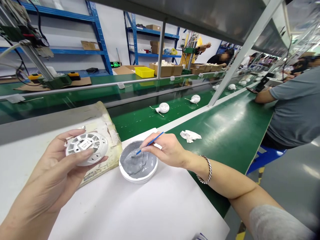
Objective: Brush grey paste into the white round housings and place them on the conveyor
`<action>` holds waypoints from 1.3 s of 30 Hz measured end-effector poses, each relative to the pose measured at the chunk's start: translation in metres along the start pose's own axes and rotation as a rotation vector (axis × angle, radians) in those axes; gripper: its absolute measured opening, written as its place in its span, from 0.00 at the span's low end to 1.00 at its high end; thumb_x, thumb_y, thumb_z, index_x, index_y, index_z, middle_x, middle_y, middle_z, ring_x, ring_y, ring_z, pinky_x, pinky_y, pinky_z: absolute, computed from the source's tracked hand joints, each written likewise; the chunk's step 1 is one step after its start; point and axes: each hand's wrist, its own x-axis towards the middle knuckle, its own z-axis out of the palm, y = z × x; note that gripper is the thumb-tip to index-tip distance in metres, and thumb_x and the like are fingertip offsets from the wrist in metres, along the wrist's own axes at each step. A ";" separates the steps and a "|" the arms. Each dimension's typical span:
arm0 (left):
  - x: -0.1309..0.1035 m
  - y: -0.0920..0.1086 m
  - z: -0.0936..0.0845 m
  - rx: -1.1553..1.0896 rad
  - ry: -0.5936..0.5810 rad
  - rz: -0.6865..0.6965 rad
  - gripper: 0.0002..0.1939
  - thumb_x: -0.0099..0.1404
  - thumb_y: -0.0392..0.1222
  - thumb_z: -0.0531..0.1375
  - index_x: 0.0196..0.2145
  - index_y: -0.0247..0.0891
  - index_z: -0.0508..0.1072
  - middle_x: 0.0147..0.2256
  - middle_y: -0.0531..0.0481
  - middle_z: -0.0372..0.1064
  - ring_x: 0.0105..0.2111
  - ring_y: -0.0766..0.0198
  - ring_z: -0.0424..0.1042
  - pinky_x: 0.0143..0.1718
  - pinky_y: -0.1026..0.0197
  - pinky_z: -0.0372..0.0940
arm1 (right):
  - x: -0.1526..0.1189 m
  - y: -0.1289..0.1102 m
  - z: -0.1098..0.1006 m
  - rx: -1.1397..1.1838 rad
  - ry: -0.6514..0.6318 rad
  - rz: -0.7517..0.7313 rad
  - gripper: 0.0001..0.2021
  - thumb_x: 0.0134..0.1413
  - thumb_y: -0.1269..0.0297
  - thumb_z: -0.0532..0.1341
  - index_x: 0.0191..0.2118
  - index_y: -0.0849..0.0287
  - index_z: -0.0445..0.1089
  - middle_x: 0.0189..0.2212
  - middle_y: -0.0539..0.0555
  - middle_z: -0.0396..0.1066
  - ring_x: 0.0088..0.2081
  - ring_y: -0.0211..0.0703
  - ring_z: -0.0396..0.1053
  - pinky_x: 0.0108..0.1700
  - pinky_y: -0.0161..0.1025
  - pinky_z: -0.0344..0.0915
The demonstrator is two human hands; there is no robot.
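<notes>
My left hand (67, 163) is closed round the edge of a round white plastic housing (100, 151), with the thumb across its face. The housing has radial slots and a small printed label in the middle. Between the thumb and fingers of my right hand (166, 150) is pinched a thin blue stick (156, 138), tilted, its lower tip in grey paste (132, 163). That paste fills a white bowl (140, 181) on a white sheet (140, 213), to the right of the housing. A worn, yellowed pad (112, 133) lies behind my left hand.
Round white units with wires (163, 108) sit along the green conveyor (135, 116). A crumpled tissue (190, 136) lies on the green bench (225, 120). A slanted metal post (240, 56) rises beside the conveyor. At the right sits a person in a grey shirt (297, 103).
</notes>
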 end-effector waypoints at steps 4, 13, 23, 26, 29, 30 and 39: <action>-0.003 0.000 0.004 -0.022 0.044 0.001 0.25 0.35 0.35 0.73 0.35 0.46 0.74 0.36 0.47 0.74 0.35 0.49 0.76 0.27 0.45 0.75 | 0.000 -0.001 0.002 0.216 0.022 0.193 0.03 0.55 0.70 0.63 0.31 0.61 0.73 0.31 0.52 0.76 0.33 0.37 0.73 0.37 0.34 0.70; -0.005 0.003 0.003 -0.126 0.047 0.038 0.09 0.54 0.47 0.66 0.32 0.42 0.76 0.35 0.48 0.71 0.34 0.53 0.75 0.25 0.49 0.76 | 0.006 0.017 -0.002 0.790 0.208 0.699 0.11 0.47 0.60 0.69 0.30 0.60 0.69 0.26 0.50 0.75 0.29 0.35 0.75 0.31 0.31 0.65; -0.007 0.008 0.001 -0.179 0.088 -0.033 0.09 0.57 0.48 0.63 0.33 0.41 0.78 0.39 0.47 0.74 0.37 0.52 0.75 0.24 0.51 0.76 | 0.005 0.032 -0.003 1.001 0.243 0.997 0.18 0.35 0.56 0.74 0.28 0.63 0.69 0.21 0.48 0.71 0.24 0.29 0.67 0.23 0.28 0.52; -0.008 0.010 0.002 -0.158 0.074 -0.041 0.09 0.57 0.48 0.63 0.33 0.41 0.78 0.41 0.47 0.75 0.37 0.51 0.75 0.25 0.50 0.76 | 0.005 0.033 -0.004 0.997 0.248 0.985 0.18 0.36 0.55 0.73 0.28 0.63 0.69 0.22 0.48 0.71 0.24 0.29 0.67 0.23 0.27 0.53; -0.010 0.011 0.001 -0.139 0.050 -0.034 0.09 0.57 0.48 0.63 0.33 0.42 0.78 0.41 0.47 0.75 0.38 0.52 0.75 0.27 0.52 0.76 | 0.004 0.031 -0.006 0.939 0.271 0.904 0.16 0.39 0.57 0.73 0.29 0.62 0.70 0.24 0.49 0.73 0.26 0.30 0.70 0.25 0.28 0.57; -0.010 0.011 0.001 -0.137 0.042 -0.032 0.10 0.57 0.48 0.64 0.34 0.41 0.78 0.40 0.47 0.74 0.39 0.52 0.75 0.27 0.52 0.77 | 0.003 0.028 -0.006 0.883 0.274 0.835 0.15 0.41 0.59 0.72 0.30 0.62 0.70 0.24 0.49 0.74 0.27 0.31 0.71 0.27 0.29 0.60; -0.007 0.010 0.003 -0.110 0.093 -0.073 0.13 0.50 0.46 0.67 0.34 0.40 0.77 0.40 0.42 0.72 0.37 0.49 0.73 0.26 0.49 0.76 | -0.002 0.005 0.006 0.175 0.074 0.141 0.05 0.55 0.67 0.64 0.29 0.59 0.74 0.31 0.51 0.77 0.34 0.39 0.74 0.42 0.38 0.67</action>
